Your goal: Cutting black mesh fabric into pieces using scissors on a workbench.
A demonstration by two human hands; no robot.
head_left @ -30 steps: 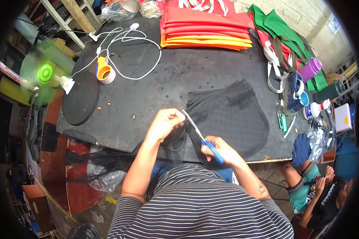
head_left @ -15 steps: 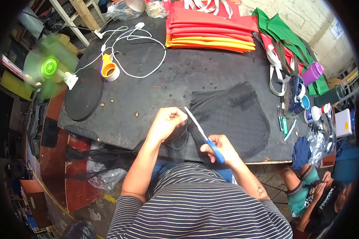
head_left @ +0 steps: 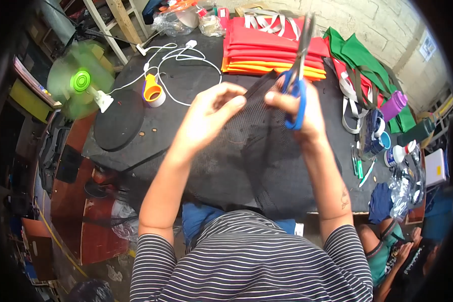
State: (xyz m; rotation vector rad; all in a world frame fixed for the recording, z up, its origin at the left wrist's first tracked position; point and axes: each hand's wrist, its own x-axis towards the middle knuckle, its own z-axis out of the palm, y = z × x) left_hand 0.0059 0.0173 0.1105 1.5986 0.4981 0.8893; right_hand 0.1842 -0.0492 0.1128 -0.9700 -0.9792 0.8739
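Black mesh fabric [head_left: 221, 148] hangs in a see-through sheet from my raised hands, over more dark mesh on the table. My left hand [head_left: 209, 110] pinches its upper edge between thumb and fingers. In my right hand [head_left: 307, 108] are blue-handled scissors [head_left: 298, 95], their blades pointing up and away from me. The right thumb and fingers also meet the mesh edge, where a dark strip runs between the two hands. Motion blurs the scissors, and the fingers behind the handles are partly hidden.
Folded red and orange bags [head_left: 272, 50] are stacked at the back, green bags [head_left: 360, 55] to their right. A spinning green fan [head_left: 80, 80], white cable [head_left: 219, 65] and tape dispenser [head_left: 153, 91] are at left. Pens [head_left: 357, 163] and bottles lie right. A person [head_left: 402, 246] sits lower right.
Both hands have moved up and away from me, lifting the mesh off the table. The scissors have swung upright and no longer point toward the left hand's fingertips.
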